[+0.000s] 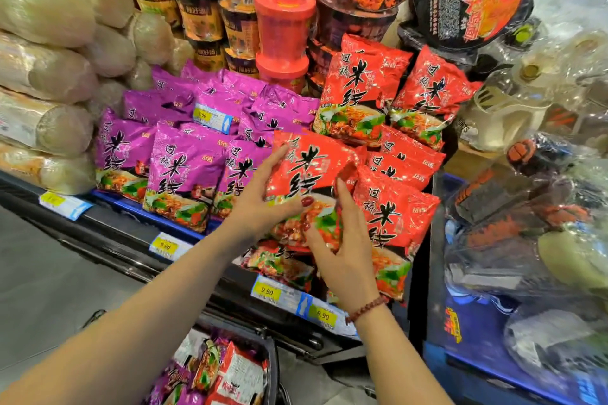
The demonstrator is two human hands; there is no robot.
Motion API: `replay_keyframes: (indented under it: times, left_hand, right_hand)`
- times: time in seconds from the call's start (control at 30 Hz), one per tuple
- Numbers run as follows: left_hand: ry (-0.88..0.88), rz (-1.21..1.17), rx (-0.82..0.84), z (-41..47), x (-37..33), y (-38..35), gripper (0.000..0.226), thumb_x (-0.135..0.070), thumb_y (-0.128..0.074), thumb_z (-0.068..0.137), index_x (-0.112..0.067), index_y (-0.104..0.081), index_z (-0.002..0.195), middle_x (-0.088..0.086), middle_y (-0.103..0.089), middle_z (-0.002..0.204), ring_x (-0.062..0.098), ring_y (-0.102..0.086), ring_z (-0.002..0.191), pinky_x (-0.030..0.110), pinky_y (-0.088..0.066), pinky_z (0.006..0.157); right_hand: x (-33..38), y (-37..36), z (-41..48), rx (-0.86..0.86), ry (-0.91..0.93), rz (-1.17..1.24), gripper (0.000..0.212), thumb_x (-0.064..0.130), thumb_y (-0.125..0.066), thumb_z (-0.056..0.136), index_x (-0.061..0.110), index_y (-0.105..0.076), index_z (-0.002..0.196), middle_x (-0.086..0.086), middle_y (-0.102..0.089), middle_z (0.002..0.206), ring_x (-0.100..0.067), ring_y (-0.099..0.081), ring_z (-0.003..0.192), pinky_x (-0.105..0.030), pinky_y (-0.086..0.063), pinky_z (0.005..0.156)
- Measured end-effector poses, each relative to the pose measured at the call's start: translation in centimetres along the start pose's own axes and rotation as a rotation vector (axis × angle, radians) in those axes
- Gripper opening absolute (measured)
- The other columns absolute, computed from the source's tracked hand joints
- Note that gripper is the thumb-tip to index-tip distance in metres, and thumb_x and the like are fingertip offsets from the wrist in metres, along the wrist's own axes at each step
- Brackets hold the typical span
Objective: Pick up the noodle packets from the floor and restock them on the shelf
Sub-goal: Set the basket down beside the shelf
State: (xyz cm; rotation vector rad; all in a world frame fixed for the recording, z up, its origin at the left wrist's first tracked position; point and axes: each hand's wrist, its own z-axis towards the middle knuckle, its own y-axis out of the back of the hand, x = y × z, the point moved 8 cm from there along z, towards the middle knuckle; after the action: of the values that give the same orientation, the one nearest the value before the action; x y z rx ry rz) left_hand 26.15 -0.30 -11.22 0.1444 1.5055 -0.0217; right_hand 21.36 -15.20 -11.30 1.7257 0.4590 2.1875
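A red noodle packet (312, 171) is held over the shelf's front row, between the purple packets (184, 171) and the other red packets (394, 207). My left hand (263, 197) grips its left edge, thumb across the front. My right hand (342, 240) holds its lower right part, fingers curled against the wrapper. More red packets (362, 89) stand upright behind. Below, a dark basket (273, 368) on the floor holds several purple and red packets (227, 375).
The shelf edge (131, 240) carries yellow 9.90 price tags (266, 291). Cup and bowl noodles (283, 20) are stacked at the back. Pale wrapped rolls (46, 69) fill the left. Plastic-wrapped goods on a blue crate (526, 240) crowd the right. Grey floor (49, 289) lies lower left.
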Motion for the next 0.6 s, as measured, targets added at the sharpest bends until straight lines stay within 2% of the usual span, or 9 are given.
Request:
replay_keyframes:
  times: [0.1,0.17,0.23,0.3,0.33,0.4,0.43,0.53,0.6]
  left_hand:
    - [-0.051,0.179,0.055,2.7,-0.7,-1.0,0.082,-0.019,-0.075,0.084,-0.039,-0.029,0.149,-0.042,-0.030,0.132,-0.038,-0.030,0.110,-0.008,-0.029,0.084]
    - [-0.072,0.248,0.079,3.9,-0.4,-1.1,0.081,-0.022,-0.073,0.086,-0.040,-0.027,0.149,-0.041,-0.028,0.136,-0.035,-0.028,0.115,-0.007,-0.027,0.089]
    - [-0.079,0.325,0.107,4.7,0.6,-0.9,0.084,-0.026,-0.075,0.085,-0.042,-0.025,0.151,-0.033,-0.028,0.147,-0.019,-0.029,0.131,0.010,-0.029,0.107]
    - [-0.098,0.434,0.134,5.0,1.8,-0.8,0.087,-0.029,-0.076,0.084,-0.043,-0.022,0.151,-0.024,-0.028,0.151,-0.002,-0.028,0.139,0.030,-0.027,0.116]
    - [-0.105,0.492,0.146,5.0,2.3,-0.8,0.088,-0.032,-0.075,0.083,-0.046,-0.020,0.151,-0.021,-0.027,0.152,0.005,-0.026,0.142,0.035,-0.026,0.118]
    - [-0.107,0.590,0.175,5.2,3.1,-1.1,0.091,-0.041,-0.074,0.081,-0.054,-0.014,0.148,-0.008,-0.027,0.157,0.017,-0.023,0.145,0.042,-0.023,0.119]
    - [-0.095,0.624,0.191,5.3,3.5,-1.3,0.092,-0.045,-0.074,0.080,-0.058,-0.012,0.146,-0.001,-0.027,0.157,0.020,-0.023,0.145,0.044,-0.024,0.119]
    - [-0.137,0.739,0.120,5.1,3.1,-0.8,0.092,-0.048,-0.075,0.079,-0.050,-0.015,0.148,0.007,-0.021,0.154,0.024,-0.024,0.142,0.044,-0.028,0.117]
    - [-0.401,1.018,-0.023,4.6,1.1,-0.4,0.091,-0.061,-0.066,0.077,-0.040,-0.020,0.152,0.005,-0.015,0.157,0.029,-0.018,0.145,0.047,-0.026,0.116]
  right_hand:
    - [0.1,0.9,1.7,-0.116,0.023,-0.142,0.079,0.024,-0.062,0.093,0.054,-0.009,0.143,0.000,-0.029,0.151,-0.002,-0.027,0.136,0.006,-0.016,0.095]
    - [-0.3,0.5,2.6,-0.085,0.020,-0.275,0.082,0.028,-0.060,0.093,0.051,0.000,0.145,-0.004,-0.028,0.153,-0.012,-0.031,0.137,-0.008,-0.029,0.098]
    - [-0.9,-0.3,2.9,-0.017,0.011,-0.419,0.087,0.033,-0.060,0.093,0.040,0.006,0.150,-0.006,-0.036,0.146,-0.021,-0.042,0.129,-0.028,-0.044,0.093]
    - [-1.2,-0.4,2.7,-0.017,-0.010,-0.499,0.089,0.032,-0.066,0.090,0.024,-0.004,0.154,-0.009,-0.042,0.140,-0.025,-0.045,0.124,-0.037,-0.048,0.094]
    - [-1.0,0.1,2.6,-0.086,0.022,-0.526,0.091,0.030,-0.072,0.085,0.018,-0.013,0.154,-0.013,-0.042,0.141,-0.028,-0.043,0.127,-0.041,-0.047,0.099]
    - [-0.1,1.1,2.5,-0.236,0.143,-0.618,0.095,0.025,-0.081,0.074,0.009,-0.024,0.150,-0.022,-0.034,0.147,-0.035,-0.035,0.135,-0.046,-0.039,0.109]
    - [0.2,1.1,2.7,-0.241,0.197,-0.674,0.098,0.026,-0.082,0.072,0.009,-0.026,0.149,-0.022,-0.028,0.151,-0.036,-0.030,0.139,-0.047,-0.034,0.112]
    - [-0.3,-0.4,4.4,0.000,0.241,-0.861,0.106,0.041,-0.081,0.071,0.015,-0.020,0.153,-0.015,-0.010,0.161,-0.033,-0.011,0.148,-0.047,-0.016,0.118]
    - [-1.1,-1.0,5.4,0.147,0.217,-0.932,0.108,0.052,-0.072,0.078,0.019,-0.003,0.155,-0.010,0.007,0.162,-0.029,0.005,0.149,-0.043,0.001,0.118]
